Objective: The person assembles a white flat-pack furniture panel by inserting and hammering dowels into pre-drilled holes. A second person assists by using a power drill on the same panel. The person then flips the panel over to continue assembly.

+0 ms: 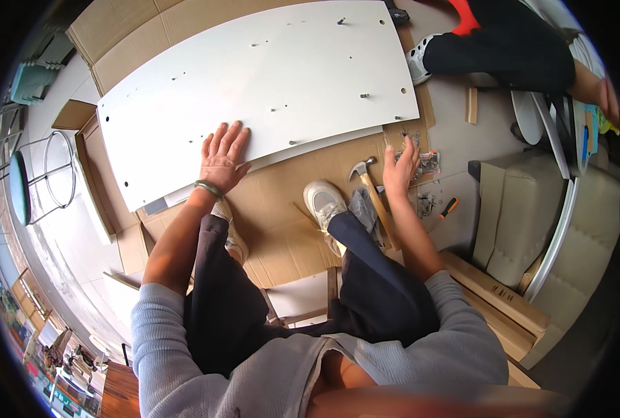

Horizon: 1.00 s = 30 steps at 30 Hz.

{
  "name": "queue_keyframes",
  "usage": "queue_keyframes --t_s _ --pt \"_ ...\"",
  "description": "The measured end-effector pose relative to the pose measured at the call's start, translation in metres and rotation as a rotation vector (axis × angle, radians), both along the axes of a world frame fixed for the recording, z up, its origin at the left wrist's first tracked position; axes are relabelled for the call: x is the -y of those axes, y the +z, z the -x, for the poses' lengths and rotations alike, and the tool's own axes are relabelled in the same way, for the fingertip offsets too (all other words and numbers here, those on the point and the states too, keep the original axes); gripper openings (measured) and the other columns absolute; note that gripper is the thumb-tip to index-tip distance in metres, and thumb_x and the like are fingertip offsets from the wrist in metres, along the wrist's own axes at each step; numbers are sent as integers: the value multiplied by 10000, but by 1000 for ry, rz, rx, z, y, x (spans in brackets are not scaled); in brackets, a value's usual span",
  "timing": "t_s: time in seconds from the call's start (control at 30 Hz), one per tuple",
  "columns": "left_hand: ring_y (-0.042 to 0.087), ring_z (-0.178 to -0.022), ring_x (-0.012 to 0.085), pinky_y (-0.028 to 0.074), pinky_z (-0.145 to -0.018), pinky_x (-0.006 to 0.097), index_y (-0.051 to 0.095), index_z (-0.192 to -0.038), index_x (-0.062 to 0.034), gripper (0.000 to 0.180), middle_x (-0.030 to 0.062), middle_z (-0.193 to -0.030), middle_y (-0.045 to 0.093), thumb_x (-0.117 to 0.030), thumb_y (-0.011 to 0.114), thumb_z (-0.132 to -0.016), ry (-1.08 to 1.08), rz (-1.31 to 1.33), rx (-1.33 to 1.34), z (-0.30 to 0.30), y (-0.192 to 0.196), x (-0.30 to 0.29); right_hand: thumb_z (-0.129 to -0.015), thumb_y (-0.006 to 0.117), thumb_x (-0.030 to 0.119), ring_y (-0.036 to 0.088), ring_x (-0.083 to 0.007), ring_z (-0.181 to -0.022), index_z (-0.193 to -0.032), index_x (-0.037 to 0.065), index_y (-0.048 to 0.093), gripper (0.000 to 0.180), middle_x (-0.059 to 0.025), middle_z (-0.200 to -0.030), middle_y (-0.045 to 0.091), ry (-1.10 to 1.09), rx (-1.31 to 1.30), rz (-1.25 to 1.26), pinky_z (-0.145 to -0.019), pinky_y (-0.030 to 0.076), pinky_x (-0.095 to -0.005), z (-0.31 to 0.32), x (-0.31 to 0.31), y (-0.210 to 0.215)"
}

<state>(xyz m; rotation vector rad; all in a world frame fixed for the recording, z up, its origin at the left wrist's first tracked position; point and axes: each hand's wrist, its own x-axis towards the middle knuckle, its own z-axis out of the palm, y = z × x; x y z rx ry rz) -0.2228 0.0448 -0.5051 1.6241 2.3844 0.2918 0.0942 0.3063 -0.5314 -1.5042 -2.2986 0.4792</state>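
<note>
A large white panel (254, 76) with holes and several metal pegs standing in it lies before me on cardboard. My left hand (223, 155) rests flat on its near edge, fingers spread. To the right of the panel's near corner, my right hand (401, 168) is raised with the thumb apart from the fingers, and I see nothing held in it. Beside that hand a claw hammer (375, 194) with a wooden handle lies on the cardboard. Just beyond the hand is a clear plastic bag of small hardware (428, 163).
An orange-and-black screwdriver (449, 207) lies on the floor near loose screws (427, 203). Another person's leg (498, 56) reaches in at the far right. Beige cushioned pieces (519, 216) stand at the right, a round-framed stool (21, 188) at the left.
</note>
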Motion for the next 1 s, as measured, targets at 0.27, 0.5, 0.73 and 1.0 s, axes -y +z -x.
queue_keyframes --t_s 0.27,0.5,0.73,1.0 --pt "349 -1313 292 198 -1100 464 395 -1347 -59 622 129 -1388 424 -296 638 -825 1042 -167 -332 83 -18 101 -834 637 299 581 -337 -1019 -1162 -70 533 504 -231 -1138 590 -201 -265 336 -902 441 -397 54 -128 -17" --pt "481 -1157 369 394 -973 444 442 -1295 -33 576 210 -1245 506 -402 568 -871 1294 -25 -77 120 -37 197 -789 680 325 446 -359 -1187 -1178 -21 563 533 -233 -1221 526 -221 -52 213 -996 380 -413 40 -141 -41" --pt "484 -1151 386 390 -978 448 442 -1302 -4 631 255 -1235 502 -445 553 -864 1389 89 -86 123 -34 199 -797 675 222 593 -206 -818 -935 -44 636 302 -130 -878 653 -126 -161 289 -774 450 -342 23 -145 -41" --pt "561 -988 379 436 -866 447 558 -1122 37 612 244 -1044 598 -514 503 -863 1571 60 54 81 -44 260 -854 647 302 584 -161 -786 -908 -57 625 363 -95 -881 639 -318 -239 372 -709 455 -312 -41 -83 -38"
